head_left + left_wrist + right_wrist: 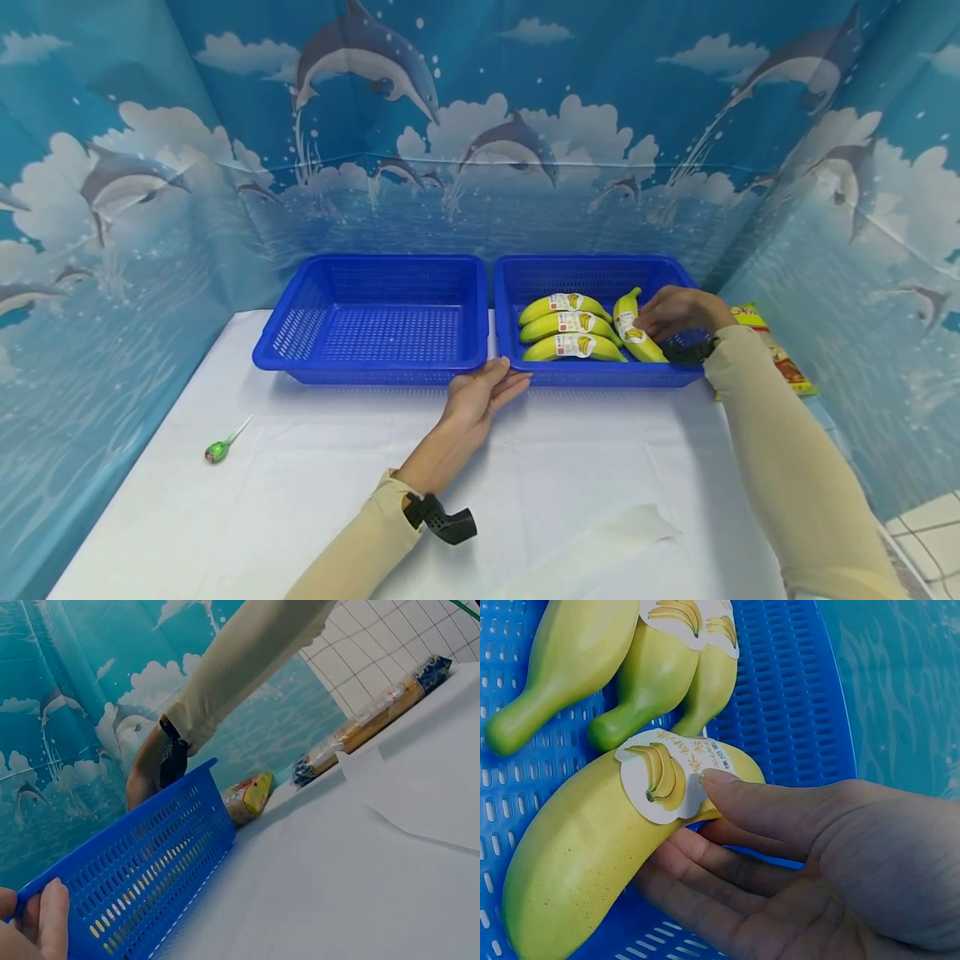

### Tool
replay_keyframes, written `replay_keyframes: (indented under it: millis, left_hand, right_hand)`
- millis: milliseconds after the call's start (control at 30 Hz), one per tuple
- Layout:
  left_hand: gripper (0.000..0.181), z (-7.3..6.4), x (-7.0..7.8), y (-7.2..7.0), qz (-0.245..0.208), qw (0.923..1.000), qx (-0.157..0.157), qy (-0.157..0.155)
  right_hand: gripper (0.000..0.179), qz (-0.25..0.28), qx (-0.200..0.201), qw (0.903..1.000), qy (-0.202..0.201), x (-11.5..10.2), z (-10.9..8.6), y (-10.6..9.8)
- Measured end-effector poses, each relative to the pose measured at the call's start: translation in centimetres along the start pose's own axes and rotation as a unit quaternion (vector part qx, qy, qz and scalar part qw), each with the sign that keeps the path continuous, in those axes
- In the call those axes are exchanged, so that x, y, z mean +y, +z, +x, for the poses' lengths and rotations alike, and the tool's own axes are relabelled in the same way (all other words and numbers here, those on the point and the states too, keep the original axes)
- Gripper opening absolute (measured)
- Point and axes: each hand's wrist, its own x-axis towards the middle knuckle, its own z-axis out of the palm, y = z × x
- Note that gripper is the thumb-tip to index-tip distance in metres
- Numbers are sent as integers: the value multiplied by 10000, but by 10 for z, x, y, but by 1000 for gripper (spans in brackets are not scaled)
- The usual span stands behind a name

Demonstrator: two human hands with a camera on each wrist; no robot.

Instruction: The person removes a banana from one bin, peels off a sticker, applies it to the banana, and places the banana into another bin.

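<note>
In the head view, a blue plastic basket (637, 376) stands at the back right. Three yellow-green bananas (542, 327) with white stickers lie side by side in its left part. One more banana (574, 847) lies slantwise to their right. My right hand (678, 308) reaches into the basket and pinches this banana, thumb on its sticker and fingers along its far side, as the right wrist view shows. At the basket's near left corner, my left hand (476, 396) grips the rim, with the thumb above and fingers against the outer wall (161, 862).
A second blue basket (390, 367) stands to the left, holding nothing. A green-wrapped lollipop (217, 451) lies at the table's left. Right of the baskets is a yellow snack bag (787, 367). A long wrapped packet (375, 720) lies along the table edge. A white strip (600, 554) lies in front.
</note>
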Motion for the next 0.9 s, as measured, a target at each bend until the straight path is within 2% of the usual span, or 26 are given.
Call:
replay_keyframes:
  millis: [267, 500, 767, 900]
  left_hand:
    - [5, 3, 0, -1, -136, 9998, -26, -169]
    - [9, 5, 3, -4, -86, 9994, -184, -264]
    - [20, 0, 0, -7, 375, 9976, -478, -346]
    - [28, -6, -2, -7, 793, 9933, -746, -395]
  right_hand:
    - [37, 96, 127, 9999, -33, -5, -4, 1]
    - [49, 90, 508, 9983, -263, -8, -3, -1]
    - [67, 289, 736, 9956, -510, -19, -5, 0]
    - [73, 157, 894, 9940, -614, -25, -9, -1]
